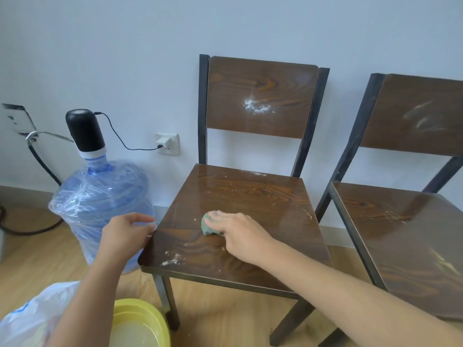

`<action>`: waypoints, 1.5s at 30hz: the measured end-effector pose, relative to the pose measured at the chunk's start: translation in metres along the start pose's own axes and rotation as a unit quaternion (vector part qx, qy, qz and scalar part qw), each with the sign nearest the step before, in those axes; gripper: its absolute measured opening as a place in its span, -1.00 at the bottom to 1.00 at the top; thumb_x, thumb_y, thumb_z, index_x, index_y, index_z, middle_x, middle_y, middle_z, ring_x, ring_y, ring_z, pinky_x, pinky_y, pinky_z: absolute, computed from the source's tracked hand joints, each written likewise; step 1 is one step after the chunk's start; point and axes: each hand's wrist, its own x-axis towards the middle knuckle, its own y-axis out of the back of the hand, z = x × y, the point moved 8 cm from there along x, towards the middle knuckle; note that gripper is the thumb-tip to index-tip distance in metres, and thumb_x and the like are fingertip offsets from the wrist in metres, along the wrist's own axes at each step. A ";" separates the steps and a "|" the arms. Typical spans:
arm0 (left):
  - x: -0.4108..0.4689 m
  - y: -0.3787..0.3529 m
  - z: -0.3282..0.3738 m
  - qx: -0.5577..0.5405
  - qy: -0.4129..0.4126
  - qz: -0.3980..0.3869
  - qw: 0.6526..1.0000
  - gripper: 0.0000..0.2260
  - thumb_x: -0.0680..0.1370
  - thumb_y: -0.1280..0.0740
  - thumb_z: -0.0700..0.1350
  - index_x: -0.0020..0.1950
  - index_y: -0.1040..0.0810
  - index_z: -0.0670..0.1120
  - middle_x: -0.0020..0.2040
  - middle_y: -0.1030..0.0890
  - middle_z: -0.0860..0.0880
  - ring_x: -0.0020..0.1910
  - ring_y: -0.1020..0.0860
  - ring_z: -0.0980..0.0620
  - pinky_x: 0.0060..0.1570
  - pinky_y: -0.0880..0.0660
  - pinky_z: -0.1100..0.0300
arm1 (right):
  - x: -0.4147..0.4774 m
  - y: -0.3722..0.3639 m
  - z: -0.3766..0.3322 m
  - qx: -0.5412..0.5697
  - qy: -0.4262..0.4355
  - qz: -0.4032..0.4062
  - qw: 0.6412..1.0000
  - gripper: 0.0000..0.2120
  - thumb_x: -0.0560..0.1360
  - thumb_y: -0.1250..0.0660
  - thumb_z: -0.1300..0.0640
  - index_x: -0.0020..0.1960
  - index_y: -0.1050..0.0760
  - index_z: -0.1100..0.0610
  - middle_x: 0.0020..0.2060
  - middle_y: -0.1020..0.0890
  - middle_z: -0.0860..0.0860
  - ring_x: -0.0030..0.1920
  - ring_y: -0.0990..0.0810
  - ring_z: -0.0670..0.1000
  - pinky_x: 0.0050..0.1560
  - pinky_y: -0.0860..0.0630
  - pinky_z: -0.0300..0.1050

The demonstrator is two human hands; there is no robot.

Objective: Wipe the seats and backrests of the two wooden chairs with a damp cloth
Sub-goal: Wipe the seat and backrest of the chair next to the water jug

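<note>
Because both chairs stand with their backs to the wall, every seat and backrest faces the person and can be reached without shifting furniture. Taking the left chair (240, 221) as the landmark, the second chair (400, 221) sits just to its right, its seat and backrest streaked with pale dust, seemingly not yet wiped. To the landmark's left stands a large blue water bottle (100, 209) in clear wrap, topped with a black pump (85, 131) whose cable runs to a charger in the wall socket (167, 143), probably parked there for the outlet. Below the chair's front left leg, on the floor, a yellow basin (140, 321) holds cloudy water, likely kept close for rinsing; a white plastic bag (27, 319) lies left of it.

On the landmark's seat, crumbs and white powder are scattered, thickest at the front left corner, and a white smear marks its backrest. The right hand (240, 234) presses flat over a bunched green cloth (209, 225) near the seat's middle, fingers closed down onto it. The left hand (127, 231) is loosely curled at the seat's left edge, holding nothing, perhaps to steady the chair or catch swept crumbs.

No brand, label or legible writing shows; faint blue print on the bag is unreadable.
</note>
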 end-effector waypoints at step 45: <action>-0.016 -0.003 -0.007 -0.065 0.141 -0.059 0.986 -0.63 0.72 -0.24 0.06 0.06 -0.69 -0.21 -0.04 -0.72 -0.20 -0.10 -0.68 -0.20 -0.21 -0.55 0.03 | 0.004 0.000 -0.074 0.034 0.040 0.019 0.998 -0.42 0.55 -0.25 0.41 0.51 -0.37 0.04 0.52 -0.38 0.02 0.52 -0.32 0.07 0.48 -0.34 0.11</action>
